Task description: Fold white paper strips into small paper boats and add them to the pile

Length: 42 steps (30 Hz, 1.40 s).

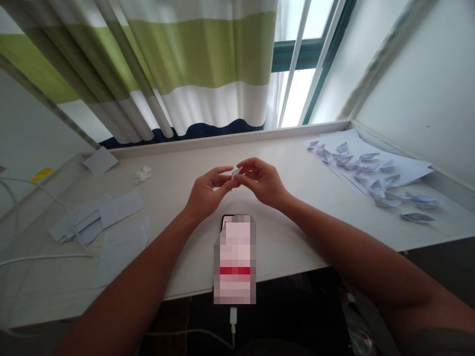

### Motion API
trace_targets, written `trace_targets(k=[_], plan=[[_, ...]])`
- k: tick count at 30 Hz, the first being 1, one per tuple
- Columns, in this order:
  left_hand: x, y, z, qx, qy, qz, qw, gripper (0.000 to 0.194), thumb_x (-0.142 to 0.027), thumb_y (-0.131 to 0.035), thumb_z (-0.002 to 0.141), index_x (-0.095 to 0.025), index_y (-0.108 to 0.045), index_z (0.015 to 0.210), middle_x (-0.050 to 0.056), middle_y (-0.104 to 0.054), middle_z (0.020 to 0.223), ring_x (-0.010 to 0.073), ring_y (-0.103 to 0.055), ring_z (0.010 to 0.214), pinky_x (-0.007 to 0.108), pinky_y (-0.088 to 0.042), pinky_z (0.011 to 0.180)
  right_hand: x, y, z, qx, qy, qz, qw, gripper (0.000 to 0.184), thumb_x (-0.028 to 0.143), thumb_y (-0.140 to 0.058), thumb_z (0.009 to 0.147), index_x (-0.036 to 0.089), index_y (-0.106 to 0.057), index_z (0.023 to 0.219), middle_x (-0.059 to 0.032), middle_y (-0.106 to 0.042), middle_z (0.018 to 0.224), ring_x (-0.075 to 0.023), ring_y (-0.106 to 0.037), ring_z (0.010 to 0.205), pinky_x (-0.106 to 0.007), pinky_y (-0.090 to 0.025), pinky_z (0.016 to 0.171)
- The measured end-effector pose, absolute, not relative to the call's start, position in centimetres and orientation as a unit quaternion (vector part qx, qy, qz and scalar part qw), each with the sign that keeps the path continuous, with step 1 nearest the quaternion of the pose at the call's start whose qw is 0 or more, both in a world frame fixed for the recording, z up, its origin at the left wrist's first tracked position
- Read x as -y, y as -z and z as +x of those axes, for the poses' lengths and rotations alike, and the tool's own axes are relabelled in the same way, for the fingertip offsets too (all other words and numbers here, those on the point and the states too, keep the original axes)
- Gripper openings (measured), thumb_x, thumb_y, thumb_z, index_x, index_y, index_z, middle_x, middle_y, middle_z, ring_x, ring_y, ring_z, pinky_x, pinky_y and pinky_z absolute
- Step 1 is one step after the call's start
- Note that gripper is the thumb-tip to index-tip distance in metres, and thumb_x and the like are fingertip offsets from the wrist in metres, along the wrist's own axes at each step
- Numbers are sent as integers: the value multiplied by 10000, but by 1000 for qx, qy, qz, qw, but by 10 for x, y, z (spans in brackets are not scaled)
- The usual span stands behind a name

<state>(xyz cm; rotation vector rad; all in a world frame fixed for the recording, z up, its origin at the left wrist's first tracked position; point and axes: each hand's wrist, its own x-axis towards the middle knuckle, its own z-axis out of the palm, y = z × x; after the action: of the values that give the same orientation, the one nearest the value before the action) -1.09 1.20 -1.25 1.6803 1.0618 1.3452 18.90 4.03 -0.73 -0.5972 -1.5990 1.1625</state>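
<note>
Both hands meet over the middle of the white desk (297, 232), pinching a small folded piece of white paper (236, 172) between them. My left hand (206, 193) grips it from the left with fingertips closed. From the right, my right hand (261, 181) holds it with thumb and fingers pressed on it. The paper is held a little above the desk, mostly hidden by the fingers.
A phone (234, 257) on a white charging cable (233, 321) lies just below the hands at the desk's front edge. Several small folded paper boats (374, 173) sit on white sheets at the right. Cut paper slips (92, 217) lie left, a crumpled scrap (143, 174) behind them. Striped curtain (166, 64) and window behind.
</note>
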Motion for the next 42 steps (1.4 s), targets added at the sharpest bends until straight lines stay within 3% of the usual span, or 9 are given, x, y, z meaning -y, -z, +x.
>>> trace_targets(k=[5, 13, 19, 24, 32, 36, 42], plan=[[-13, 15, -10, -395, -524, 634, 410, 498, -469, -928, 844, -220, -813, 1260, 126, -871, 1043, 260, -843, 917, 428, -677, 899, -42, 7, 193, 693, -454, -262, 495, 359, 477, -846, 914, 224, -746, 1148, -20, -791, 925, -204, -806, 801, -418, -682, 831], [-15, 16, -7, -393, -532, 644, 384, 512, -522, -847, 916, -212, -767, 1316, 114, -862, 1048, 257, -848, 849, 422, -705, 843, -41, 6, 194, 749, -354, -297, 475, 262, 314, -741, 975, 218, -765, 1218, -38, -804, 934, -202, -789, 819, -421, -675, 868], [-11, 14, -2, -399, -540, 650, 356, 466, -491, -878, 892, -209, -772, 1248, 120, -859, 1061, 259, -845, 871, 398, -715, 815, -36, 6, 187, 737, -375, -298, 477, 325, 495, -800, 960, 234, -737, 1142, -39, -809, 904, -221, -800, 840, -439, -674, 889], [-4, 14, -1, -446, -517, 685, 253, 358, -330, -824, 945, -232, -781, 1287, 105, -873, 1063, 288, -853, 976, 441, -695, 937, -38, 8, 188, 740, -351, -314, 481, 340, 547, -801, 942, 259, -716, 1102, -39, -792, 907, -233, -765, 859, -463, -659, 920], [0, 14, 8, -466, -519, 699, 159, 278, -209, -724, 988, -240, -791, 1255, 84, -865, 1140, 255, -853, 958, 358, -688, 868, -38, 10, 181, 776, -237, -401, 424, 169, 290, -682, 977, 258, -616, 1130, 8, -733, 772, -204, -689, 698, -351, -526, 740], [-1, 11, 9, -464, -501, 721, 117, 287, -155, -698, 973, -245, -791, 1230, 73, -852, 1181, 229, -840, 907, 338, -671, 853, -35, 11, 174, 786, -202, -415, 412, 182, 219, -616, 969, 255, -597, 1147, 3, -719, 761, -214, -659, 673, -349, -467, 707], [-4, 10, 4, -503, -456, 727, 105, 260, -204, -765, 937, -237, -775, 1195, 17, -811, 797, 213, -792, 718, 291, -596, 712, -33, 9, 174, 790, -197, -406, 415, 299, 221, -571, 976, 226, -558, 1275, -10, -721, 793, -217, -675, 681, -343, -460, 687]])
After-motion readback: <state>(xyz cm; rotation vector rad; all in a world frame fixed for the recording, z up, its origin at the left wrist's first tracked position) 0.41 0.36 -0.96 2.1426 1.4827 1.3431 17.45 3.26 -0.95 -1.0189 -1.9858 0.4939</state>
